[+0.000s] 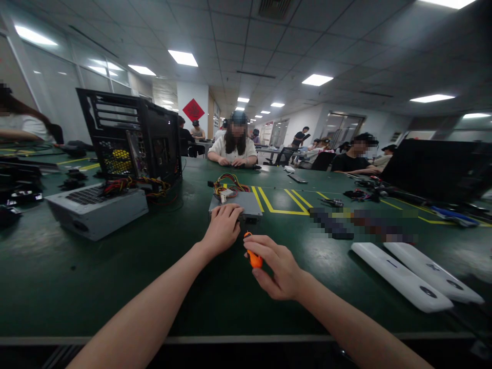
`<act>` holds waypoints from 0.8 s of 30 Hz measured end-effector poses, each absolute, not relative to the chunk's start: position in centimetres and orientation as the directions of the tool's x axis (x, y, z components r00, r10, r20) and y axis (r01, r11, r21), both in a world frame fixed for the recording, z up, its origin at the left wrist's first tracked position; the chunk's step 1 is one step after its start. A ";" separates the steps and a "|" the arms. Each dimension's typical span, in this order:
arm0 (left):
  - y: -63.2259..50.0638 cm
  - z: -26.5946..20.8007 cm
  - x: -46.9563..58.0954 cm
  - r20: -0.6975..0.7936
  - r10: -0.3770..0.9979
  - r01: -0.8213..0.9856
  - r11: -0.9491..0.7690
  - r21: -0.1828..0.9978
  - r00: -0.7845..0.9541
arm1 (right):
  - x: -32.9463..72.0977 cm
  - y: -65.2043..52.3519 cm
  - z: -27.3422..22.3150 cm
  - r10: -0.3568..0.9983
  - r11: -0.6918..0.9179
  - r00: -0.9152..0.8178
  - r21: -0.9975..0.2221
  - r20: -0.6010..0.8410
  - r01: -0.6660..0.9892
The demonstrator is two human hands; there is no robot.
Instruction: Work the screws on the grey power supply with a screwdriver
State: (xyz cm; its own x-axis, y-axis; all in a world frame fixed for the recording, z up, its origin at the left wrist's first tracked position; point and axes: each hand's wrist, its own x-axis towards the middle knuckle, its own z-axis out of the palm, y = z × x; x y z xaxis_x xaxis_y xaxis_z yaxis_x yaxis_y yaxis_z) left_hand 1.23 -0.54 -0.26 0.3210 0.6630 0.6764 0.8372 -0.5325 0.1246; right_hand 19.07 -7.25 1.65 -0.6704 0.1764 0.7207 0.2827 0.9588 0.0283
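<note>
A grey metal power supply (pixel 251 202) lies on the green table in front of me, a bundle of coloured cables on its far side. My left hand (pixel 223 228) grips its near left part, fingers over the top and thumb side at the front face. My right hand (pixel 277 266) is closed around an orange and black screwdriver (pixel 254 258), whose front end points at the power supply's near face. The shaft is barely visible, and I cannot tell whether its tip touches the unit.
To the left sit a second power supply (pixel 96 210) and an upright black computer case (pixel 134 138). Two white oblong devices (pixel 403 277) lie at the right, near a dark monitor-like panel (pixel 438 169). Across the table sits a person (pixel 232 146). Yellow tape (pixel 284 211) marks the tabletop.
</note>
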 end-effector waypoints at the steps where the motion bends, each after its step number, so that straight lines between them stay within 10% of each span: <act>1: -0.5 -0.3 1.2 0.677 0.663 0.837 -0.533 0.125 0.321 | 19.1 -7.3 1.7 0.168 0.956 -0.691 0.056 0.703 0.289; 24: -0.7 -0.2 1.2 0.681 0.659 0.843 -0.525 0.114 0.319 | 19.6 -7.0 1.6 0.242 0.953 -0.537 -0.094 0.808 0.288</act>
State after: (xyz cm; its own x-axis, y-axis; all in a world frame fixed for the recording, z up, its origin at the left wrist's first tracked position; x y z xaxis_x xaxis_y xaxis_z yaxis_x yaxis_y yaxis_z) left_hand 1.24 -0.67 -0.24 0.3187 0.6594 0.6809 0.8434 -0.5251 0.1138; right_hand 19.58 -7.00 1.65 -0.5370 0.2423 0.8080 0.2880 0.9530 -0.0944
